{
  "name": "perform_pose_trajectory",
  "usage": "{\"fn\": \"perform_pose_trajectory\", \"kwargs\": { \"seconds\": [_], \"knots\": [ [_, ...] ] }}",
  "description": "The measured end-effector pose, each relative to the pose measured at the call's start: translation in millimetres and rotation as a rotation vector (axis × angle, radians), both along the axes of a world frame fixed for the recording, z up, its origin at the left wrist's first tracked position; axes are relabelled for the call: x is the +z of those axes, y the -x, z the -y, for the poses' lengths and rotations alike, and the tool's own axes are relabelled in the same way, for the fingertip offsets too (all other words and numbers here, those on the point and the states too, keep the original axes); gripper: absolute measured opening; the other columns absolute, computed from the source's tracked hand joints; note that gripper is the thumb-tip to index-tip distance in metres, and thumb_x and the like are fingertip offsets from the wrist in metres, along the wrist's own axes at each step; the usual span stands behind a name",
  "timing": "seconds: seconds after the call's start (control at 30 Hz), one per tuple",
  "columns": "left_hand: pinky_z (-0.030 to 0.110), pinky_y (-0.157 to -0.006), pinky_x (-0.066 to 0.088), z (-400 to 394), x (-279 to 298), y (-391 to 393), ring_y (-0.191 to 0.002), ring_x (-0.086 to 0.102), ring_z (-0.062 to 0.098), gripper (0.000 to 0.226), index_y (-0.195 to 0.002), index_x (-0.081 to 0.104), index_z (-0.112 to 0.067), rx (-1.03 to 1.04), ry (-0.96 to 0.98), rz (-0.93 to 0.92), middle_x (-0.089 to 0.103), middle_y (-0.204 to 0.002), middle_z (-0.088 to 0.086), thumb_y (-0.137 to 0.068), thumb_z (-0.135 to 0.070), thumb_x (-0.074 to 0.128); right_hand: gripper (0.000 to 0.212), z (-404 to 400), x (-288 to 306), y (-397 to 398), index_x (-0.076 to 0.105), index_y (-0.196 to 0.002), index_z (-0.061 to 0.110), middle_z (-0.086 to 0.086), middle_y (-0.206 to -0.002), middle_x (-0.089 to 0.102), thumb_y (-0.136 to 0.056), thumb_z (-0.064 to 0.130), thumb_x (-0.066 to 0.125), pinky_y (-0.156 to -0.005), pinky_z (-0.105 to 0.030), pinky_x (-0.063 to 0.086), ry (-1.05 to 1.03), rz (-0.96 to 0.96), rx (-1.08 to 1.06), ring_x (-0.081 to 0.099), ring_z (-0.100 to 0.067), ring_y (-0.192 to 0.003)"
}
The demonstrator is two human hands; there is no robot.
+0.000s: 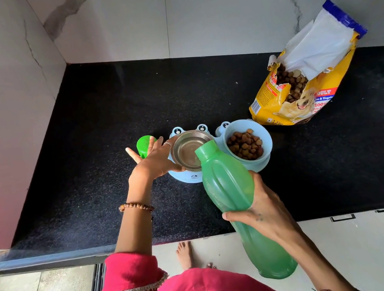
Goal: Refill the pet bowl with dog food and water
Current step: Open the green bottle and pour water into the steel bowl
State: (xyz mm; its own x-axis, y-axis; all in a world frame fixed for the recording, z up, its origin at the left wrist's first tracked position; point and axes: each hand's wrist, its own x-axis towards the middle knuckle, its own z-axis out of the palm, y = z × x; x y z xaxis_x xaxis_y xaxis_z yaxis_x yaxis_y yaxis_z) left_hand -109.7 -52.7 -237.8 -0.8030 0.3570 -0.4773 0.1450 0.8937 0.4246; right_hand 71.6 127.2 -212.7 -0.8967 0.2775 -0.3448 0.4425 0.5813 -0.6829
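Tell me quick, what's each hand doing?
Left hand: open, fingers spread, resting against the steel bowl.
Right hand: holding the tilted green bottle.

The green bottle (233, 196) covers the steel bowl's (188, 149) near rim, so its mouth stays hidden. The left hand (154, 157) hides part of the green cap (145, 145) (only its top shows). The table (88, 160) runs off the right edge.

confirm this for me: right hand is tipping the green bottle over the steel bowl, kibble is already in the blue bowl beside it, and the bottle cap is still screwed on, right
Not quite: the cap is off. The head view shows the green bottle with an open mouth over the steel bowl, and the green cap lies on the counter beside the left hand. The rest holds: the right hand tips the bottle, and kibble fills the blue bowl.
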Motion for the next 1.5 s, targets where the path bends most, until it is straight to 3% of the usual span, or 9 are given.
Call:
{"fn": "perform_pose_trajectory", "kwargs": {
  "seconds": [0.23,0.37,0.67,0.87,1.1,1.23,1.3,1.4,1.5],
  "knots": [
    [0.068,-0.096,-0.026,1,-7,4,-0.144,-0.017,0.016,0.093,-0.146,0.007,-0.038,0.003,-0.046,0.01,-0.004,-0.158,-0.002,-0.077,-0.038,0.069,0.107,2,-1,2,0.024,-0.14,0.026,0.0,-0.137,0.046,-0.053,0.045,0.083,-0.099,-0.039,0.043,-0.001,0.018,0.013,0.047,-0.021,-0.122],
    [0.071,-0.102,-0.018,2,-7,4,-0.144,-0.017,0.016,0.092,-0.146,0.007,-0.038,0.001,-0.054,0.02,-0.005,-0.158,-0.001,-0.078,-0.038,0.069,0.108,3,-1,3,0.023,-0.142,0.024,-0.002,-0.139,0.044,-0.055,0.044,0.083,-0.101,-0.039,0.042,-0.007,0.012,0.018,0.045,-0.022,-0.125],
    [0.069,-0.094,-0.025,3,-2,-1,-0.143,-0.018,0.016,0.087,-0.146,0.007,-0.039,-0.025,-0.036,-0.023,-0.006,-0.158,0.0,-0.081,-0.043,0.065,0.102,6,1,-1,0.026,-0.14,0.027,0.002,-0.136,0.045,-0.057,0.039,0.085,-0.094,-0.03,0.042,0.01,-0.055,-0.006,0.045,-0.017,-0.121],
    [0.063,-0.102,-0.022,21,-3,1,-0.144,-0.015,0.016,0.087,-0.146,0.014,-0.032,0.078,-0.267,-0.064,0.002,-0.158,-0.001,-0.079,-0.036,0.068,0.094,7,15,-4,0.033,-0.132,0.032,0.01,-0.122,0.049,-0.056,0.034,0.088,-0.085,-0.021,0.038,0.085,-0.205,-0.051,0.049,-0.01,-0.111],
    [0.058,-0.113,-0.001,32,-15,20,-0.145,0.01,0.027,0.075,-0.144,0.029,-0.022,0.177,-0.111,-0.198,0.019,-0.154,0.012,-0.08,-0.017,0.069,0.099,13,41,14,0.025,-0.126,0.051,0.015,-0.121,0.05,-0.049,0.04,0.085,-0.082,0.003,0.038,0.183,-0.43,-0.056,0.051,-0.002,-0.109],
    [0.04,-0.112,0.028,37,-26,16,-0.135,0.033,0.029,0.069,-0.139,0.039,-0.017,0.188,-0.222,-0.281,0.034,-0.146,0.016,-0.078,-0.01,0.07,0.088,16,57,37,0.03,-0.116,0.054,0.015,-0.117,0.053,-0.046,0.046,0.083,-0.084,-0.007,0.042,0.207,-0.548,-0.066,0.053,-0.003,-0.109],
    [0.033,-0.107,0.033,37,-24,13,-0.129,0.041,0.028,0.064,-0.137,0.044,-0.015,0.191,-0.246,-0.335,0.04,-0.141,0.015,-0.078,-0.007,0.069,0.087,14,65,52,0.031,-0.116,0.054,0.022,-0.114,0.052,-0.049,0.04,0.084,-0.085,-0.007,0.041,0.235,-0.611,-0.047,0.052,0.005,-0.108],
    [0.027,-0.101,0.038,37,-22,11,-0.121,0.049,0.026,0.057,-0.132,0.049,-0.015,0.233,-0.295,-0.366,0.047,-0.133,0.013,-0.079,-0.006,0.068,0.097,12,68,81,0.03,-0.129,0.036,0.013,-0.121,0.051,-0.049,0.04,0.085,-0.091,-0.016,0.044,0.259,-0.705,-0.052,0.052,-0.004,-0.112],
    [0.025,-0.096,0.04,38,-19,13,-0.115,0.053,0.024,0.053,-0.129,0.053,-0.017,0.294,-0.37,-0.35,0.051,-0.127,0.011,-0.079,-0.008,0.07,0.097,8,69,112,0.029,-0.127,0.035,0.013,-0.121,0.05,-0.047,0.042,0.084,-0.091,-0.013,0.042,0.28,-0.805,-0.1,0.051,-0.005,-0.112]
  ]
}}
